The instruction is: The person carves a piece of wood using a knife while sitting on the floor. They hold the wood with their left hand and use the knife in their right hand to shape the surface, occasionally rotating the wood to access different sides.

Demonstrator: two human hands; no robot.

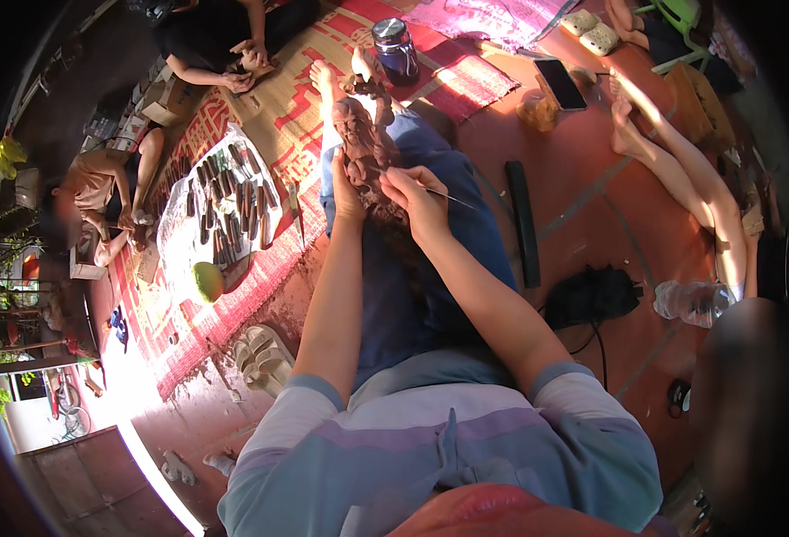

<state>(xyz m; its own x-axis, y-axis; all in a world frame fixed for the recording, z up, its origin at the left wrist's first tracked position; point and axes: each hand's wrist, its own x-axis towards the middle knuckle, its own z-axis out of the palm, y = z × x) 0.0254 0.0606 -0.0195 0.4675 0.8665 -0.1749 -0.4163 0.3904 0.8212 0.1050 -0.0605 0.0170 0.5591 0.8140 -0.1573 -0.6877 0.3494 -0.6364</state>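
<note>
The wooden figure [369, 143] is reddish brown. The trousers [430, 268] are blue. The shirt [439, 447] has grey and lilac stripes. At ten o'clock, the mat [278, 107] shows a red and beige pattern. The floor [609, 215] is red-brown.

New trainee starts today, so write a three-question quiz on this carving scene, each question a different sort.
1. True or false: the left hand steadies the brown carved wooden figure that rests on the person's lap.
2. What does the right hand hold? A) a thin pointed tool B) a phone C) a bottle
3. Fill in: the row of carving tools lies on a pale sheet to the person's ____.

Key
1. True.
2. A; the phone lies on the floor further off, and the clear bottle lies on the floor to the right.
3. Left.
</note>
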